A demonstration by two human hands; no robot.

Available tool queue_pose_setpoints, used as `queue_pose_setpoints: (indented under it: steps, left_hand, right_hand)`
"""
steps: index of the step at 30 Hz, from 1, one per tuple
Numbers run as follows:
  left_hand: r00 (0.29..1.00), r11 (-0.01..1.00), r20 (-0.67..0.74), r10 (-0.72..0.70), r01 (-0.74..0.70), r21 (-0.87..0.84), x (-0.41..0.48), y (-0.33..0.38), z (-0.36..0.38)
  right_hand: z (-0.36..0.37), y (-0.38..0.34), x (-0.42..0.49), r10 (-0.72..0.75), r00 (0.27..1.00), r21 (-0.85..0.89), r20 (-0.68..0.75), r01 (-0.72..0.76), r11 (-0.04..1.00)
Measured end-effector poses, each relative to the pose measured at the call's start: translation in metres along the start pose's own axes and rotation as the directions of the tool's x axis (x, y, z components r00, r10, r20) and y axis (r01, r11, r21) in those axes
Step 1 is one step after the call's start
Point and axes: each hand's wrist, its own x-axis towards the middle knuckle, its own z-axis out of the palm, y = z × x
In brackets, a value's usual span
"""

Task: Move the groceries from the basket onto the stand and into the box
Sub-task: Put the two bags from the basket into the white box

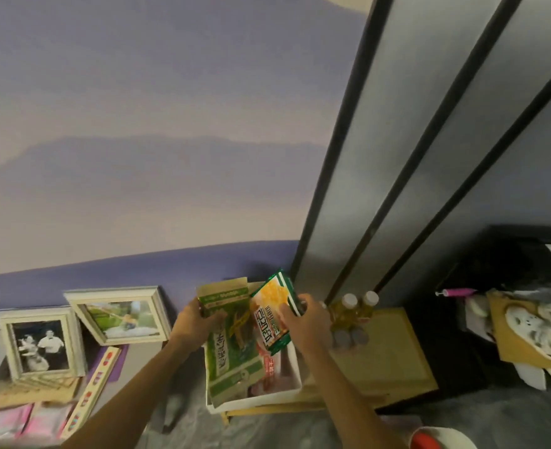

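Observation:
A white box stands on the left part of a low wooden stand. My left hand grips a tall green and tan packet that stands in the box. My right hand holds an orange, green and red snack packet just right of it, over the box. More red packets lie inside the box. Two yellow bottles with white caps stand on the stand beside my right hand. A red and white rim at the bottom edge may be the basket.
Two framed photos lean against the purple wall at left, with pink packets and a long strip in front. Dark-framed sliding doors rise behind the stand. At right, white footwear lies on cardboard.

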Motion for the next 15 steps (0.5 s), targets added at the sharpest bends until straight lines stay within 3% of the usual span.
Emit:
queue_pose_setpoints:
  steps: [3, 9, 15]
  left_hand:
    - [0.996, 0.996, -0.001, -0.086, 0.086, -0.034, 0.018, -0.012, 0.016]
    - [0.994, 0.994, 0.055, -0.097, 0.094, 0.046, 0.043, -0.058, 0.041]
    - [0.988, 0.979, 0.005, -0.155, 0.153, 0.134, 0.043, -0.070, 0.069]
  right_hand:
    - [0.030, 0.023, 0.010, 0.051, 0.999, 0.015, 0.001, -0.051, 0.999]
    - [0.068, 0.077, 0.018, 0.057, 0.993, -0.048, 0.106, -0.052, 0.997]
    - [0.075, 0.098, 0.015, -0.015, 0.996, -0.271, 0.082, 0.037, 0.962]
